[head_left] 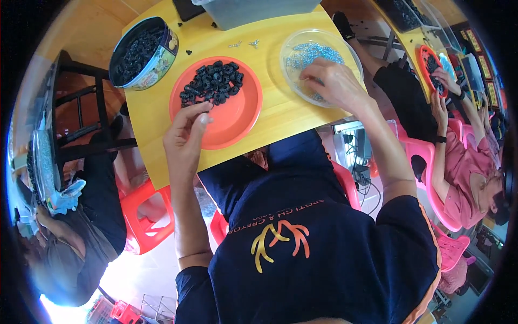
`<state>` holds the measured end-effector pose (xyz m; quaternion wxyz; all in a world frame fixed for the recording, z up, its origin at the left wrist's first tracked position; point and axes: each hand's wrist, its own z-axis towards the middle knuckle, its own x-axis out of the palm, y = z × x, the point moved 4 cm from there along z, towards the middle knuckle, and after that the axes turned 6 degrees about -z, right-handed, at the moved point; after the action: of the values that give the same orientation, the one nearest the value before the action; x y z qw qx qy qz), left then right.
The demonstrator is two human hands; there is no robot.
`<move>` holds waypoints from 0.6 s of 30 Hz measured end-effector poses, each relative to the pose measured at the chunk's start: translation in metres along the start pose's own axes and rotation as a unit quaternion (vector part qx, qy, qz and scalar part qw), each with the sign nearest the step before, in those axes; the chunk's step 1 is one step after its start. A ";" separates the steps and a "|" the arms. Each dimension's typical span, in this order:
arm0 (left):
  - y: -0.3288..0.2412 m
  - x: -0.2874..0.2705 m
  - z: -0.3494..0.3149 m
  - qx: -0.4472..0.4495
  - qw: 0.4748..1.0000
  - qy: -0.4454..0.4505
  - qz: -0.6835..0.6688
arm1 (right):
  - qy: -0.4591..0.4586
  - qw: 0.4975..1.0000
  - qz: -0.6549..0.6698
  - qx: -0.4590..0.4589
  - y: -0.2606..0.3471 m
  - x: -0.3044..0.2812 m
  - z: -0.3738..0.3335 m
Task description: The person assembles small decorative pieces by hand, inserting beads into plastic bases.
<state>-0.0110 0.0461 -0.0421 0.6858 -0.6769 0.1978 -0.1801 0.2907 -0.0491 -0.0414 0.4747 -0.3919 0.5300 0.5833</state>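
Picking out small parts looks like the step in hand, one source for each of my hands. Nearest me, close to the near-left corner of the yellow tabletop, my left hand reaches over the rim of the red plate; thumb and forefinger are brought close together beside the black pieces heaped toward its far side, though I cannot tell whether a piece sits between them. Farther along, toward the right edge, my right hand dips into the clear tub, fingers curled and narrow above the silver-blue pieces; what they hold, if anything, is hidden. I judge the next move calls for a light fingertip pinch, separating one piece from its neighbours. Beyond, loose silver pieces lie toward the far edge, with a printed tin at the far-left corner and a grey bin at the far edge.
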 end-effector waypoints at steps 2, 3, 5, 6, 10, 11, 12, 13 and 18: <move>0.001 -0.009 -0.004 -0.018 1.000 -0.021 -0.003 | 0.032 0.998 0.018 -0.045 0.011 0.008 0.001; 0.004 -0.012 -0.003 -0.002 1.000 -0.018 -0.008 | 0.028 0.998 0.011 -0.054 0.014 0.009 0.002; 0.005 -0.021 -0.001 0.012 1.000 -0.026 -0.006 | 0.022 0.997 -0.005 -0.077 0.014 0.006 0.003; 0.005 -0.028 0.000 0.004 0.999 -0.041 0.020 | 0.025 0.997 -0.013 -0.074 0.013 0.006 0.004; 0.012 -0.053 0.004 0.020 0.988 -0.095 0.118 | 0.024 0.997 -0.010 -0.072 0.018 0.007 0.008; 0.012 -0.056 0.005 0.034 0.983 -0.098 0.148 | 0.019 0.998 -0.005 -0.066 0.018 0.008 0.008; 0.013 -0.057 0.007 0.033 0.983 -0.103 0.150 | 0.020 0.997 -0.003 -0.070 0.020 0.007 0.008; 0.013 -0.053 0.009 0.057 0.979 -0.084 0.179 | 0.036 0.998 0.003 -0.046 0.020 0.007 0.009; 0.013 -0.022 0.020 0.117 0.955 -0.009 0.273 | 0.065 0.998 0.012 0.006 0.021 0.009 0.014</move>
<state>-0.0196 0.0749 -0.0544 0.7851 -0.5136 0.3462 -0.0021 0.2688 -0.0334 -0.0428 0.4341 -0.4198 0.5682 0.5590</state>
